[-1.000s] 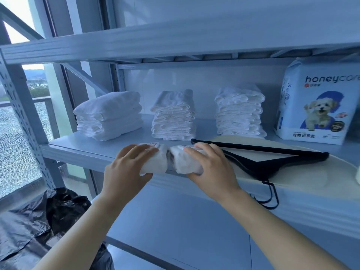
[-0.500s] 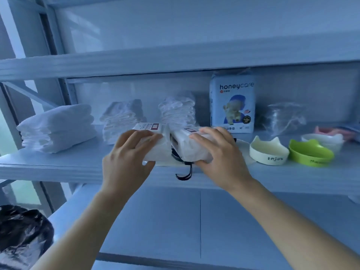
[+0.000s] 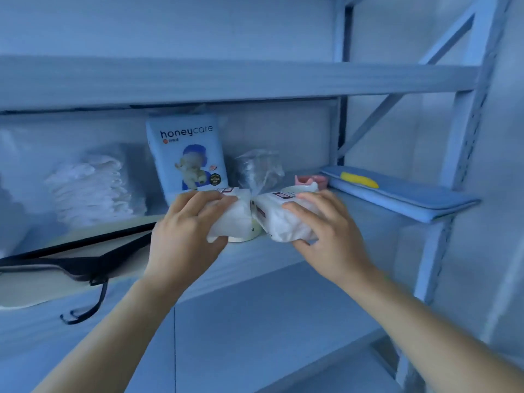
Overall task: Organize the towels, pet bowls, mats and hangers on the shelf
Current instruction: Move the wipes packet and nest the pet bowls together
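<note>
Left hand (image 3: pixel 184 236) fingers wrap one white wrapped pack (image 3: pixel 231 219); right hand (image 3: pixel 326 231) clasps another pack (image 3: pixel 283 219), both over the shelf edge (image 3: pixel 269 251). Bowls (mostly hidden) sit just behind; black hanger (image 3: pixel 76 262) lies leftward, folded blue mat (image 3: pixel 397 191) rightward.

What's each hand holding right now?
Left hand: closed on the left white packet.
Right hand: closed on the right white packet.
</note>
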Tool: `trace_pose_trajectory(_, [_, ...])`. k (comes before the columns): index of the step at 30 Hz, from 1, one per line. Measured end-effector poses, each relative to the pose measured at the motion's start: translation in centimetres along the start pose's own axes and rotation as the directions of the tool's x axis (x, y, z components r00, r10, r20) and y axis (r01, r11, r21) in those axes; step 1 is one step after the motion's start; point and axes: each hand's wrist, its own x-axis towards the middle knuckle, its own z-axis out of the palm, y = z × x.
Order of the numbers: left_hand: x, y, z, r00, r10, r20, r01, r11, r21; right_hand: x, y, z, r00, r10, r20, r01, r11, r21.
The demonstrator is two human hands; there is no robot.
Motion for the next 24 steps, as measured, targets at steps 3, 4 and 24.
trace_pose_trajectory(3, [2.9,1.4,4.1,1.000,0.023,-0.008,-0.024,0.998,-0.053,0.5,4.5,-0.3,1.000,-0.004,-0.009,0.003,0.999,-0.054])
trace_pose_trajectory(4, [4.0,1.7,5.6,0.999,0.030,-0.017,-0.031,0.997,-0.068,0.8,5.9,-0.2,1.000,-0.006,-0.013,0.006,0.997,-0.073])
trace_pose_trajectory(24, [22.5,2.8,30.4,0.985,0.163,-0.048,-0.166,0.984,-0.070,8.7,32.5,8.5,0.989,0.120,0.084,-0.112,0.989,-0.093])
